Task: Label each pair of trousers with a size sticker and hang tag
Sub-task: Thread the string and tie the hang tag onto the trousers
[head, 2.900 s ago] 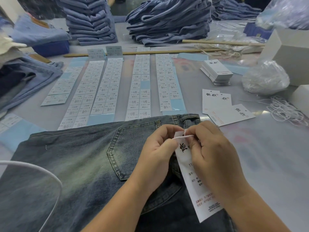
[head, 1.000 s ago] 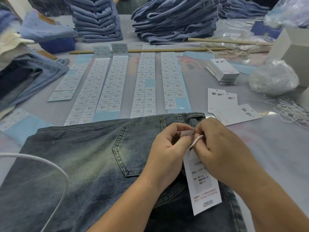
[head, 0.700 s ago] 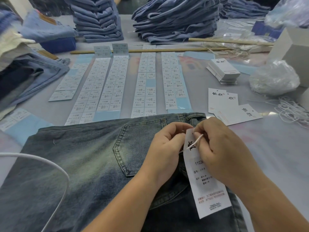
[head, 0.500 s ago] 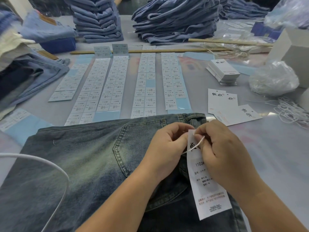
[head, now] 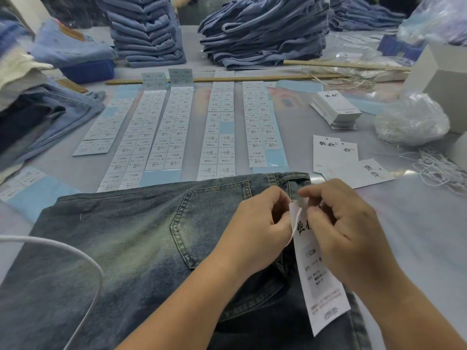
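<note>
1. Trousers (head: 121,248) lie flat on the tabletop (head: 417,223), back pocket up, waistband toward the sticker strips (head: 166,132).
2. Left hand (head: 257,231): narrow grip, pinching the white string (head: 296,223) at the hang tag (head: 318,279).
3. Right hand (head: 346,231): grip closed on the tag's top, just below the belt loop (head: 293,184).
4. Spare tags (head: 336,157) lie near.

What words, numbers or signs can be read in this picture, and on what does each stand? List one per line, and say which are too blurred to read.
"1103#" on the held hang tag; the lines below it are too small to read.
"1103#" with "S" or "XL" on the sticker sheets.
"#E011" on the middle sticker strip.
Two brush-style characters head the loose hang tags and the tag stack; not clearly readable.
</note>
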The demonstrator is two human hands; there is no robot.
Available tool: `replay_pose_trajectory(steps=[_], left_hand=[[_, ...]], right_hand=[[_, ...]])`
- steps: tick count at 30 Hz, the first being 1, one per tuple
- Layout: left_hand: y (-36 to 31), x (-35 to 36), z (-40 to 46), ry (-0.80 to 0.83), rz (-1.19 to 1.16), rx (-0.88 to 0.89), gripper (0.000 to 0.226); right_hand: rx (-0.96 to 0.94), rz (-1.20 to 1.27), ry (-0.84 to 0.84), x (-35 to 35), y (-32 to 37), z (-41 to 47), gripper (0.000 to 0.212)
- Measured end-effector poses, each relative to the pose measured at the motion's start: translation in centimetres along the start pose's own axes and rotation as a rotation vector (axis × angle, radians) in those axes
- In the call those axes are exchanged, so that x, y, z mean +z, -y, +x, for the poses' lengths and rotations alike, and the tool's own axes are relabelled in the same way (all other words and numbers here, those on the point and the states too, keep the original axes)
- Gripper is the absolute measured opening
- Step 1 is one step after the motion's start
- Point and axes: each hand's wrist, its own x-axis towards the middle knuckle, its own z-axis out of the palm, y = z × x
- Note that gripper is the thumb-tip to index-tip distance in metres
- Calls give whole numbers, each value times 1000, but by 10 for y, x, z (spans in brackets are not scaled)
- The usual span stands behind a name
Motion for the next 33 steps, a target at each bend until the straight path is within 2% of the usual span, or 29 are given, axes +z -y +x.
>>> replay_pose_trajectory(steps=[3,7,12,17,23,29,33], left_hand=[[-2,4,-1,3,-13,32,16],[1,3,-1,7,-60,41,14],[7,3,-2,-49,-240,-29,6],[5,4,-4,-18,-313,-11,5],[6,1,-7,69,-450,-21,6],[5,8,-7,76,-432,-52,21],[5,9,-5,40,-658,-142,26]], right_hand=[[-27,28,49,-4,10,8,29],[-46,-85,124,-4,9,15,11],[-42,-108,158,-9,0,8,17],[-62,-110,185,-9,-3,4,13],[-24,13,155,-10,-5,4,20],[37,119,148,-11,-6,2,10],[1,59,97,-14,-8,-3,15]])
